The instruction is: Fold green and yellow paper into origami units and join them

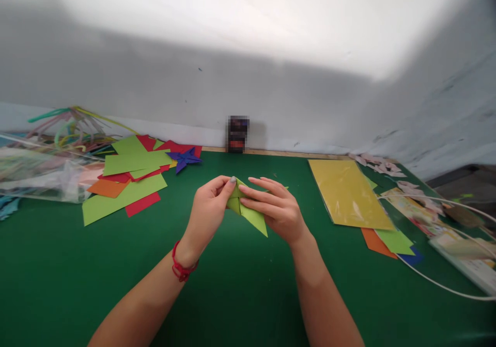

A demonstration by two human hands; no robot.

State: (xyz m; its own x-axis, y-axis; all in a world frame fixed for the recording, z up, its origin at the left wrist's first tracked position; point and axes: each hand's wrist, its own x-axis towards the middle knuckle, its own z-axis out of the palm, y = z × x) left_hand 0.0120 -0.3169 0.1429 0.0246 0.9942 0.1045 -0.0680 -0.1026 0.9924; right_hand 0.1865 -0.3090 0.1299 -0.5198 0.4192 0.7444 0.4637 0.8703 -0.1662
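A folded piece of lime-green origami paper (251, 217) is held above the green table, with one pointed flap hanging toward me and a thin tip showing behind my right hand. My left hand (211, 202), with a red cord bracelet on its wrist, pinches the paper's left end between thumb and fingers. From the right, my right hand (281, 210) has its fingers lying across the paper's upper face; its thumb is hidden, and the fingers look slightly spread while touching the folds. A finished-looking blue paper star (186, 158) lies beyond my left hand.
Lime, red and orange paper sheets (127, 197) lie in a pile at the left, near plastic bags and pipe cleaners (73, 125). A yellow paper pack (349, 192) rests at the right, beside white cables (437, 285). A pixelated dark object (237, 134) stands against the wall.
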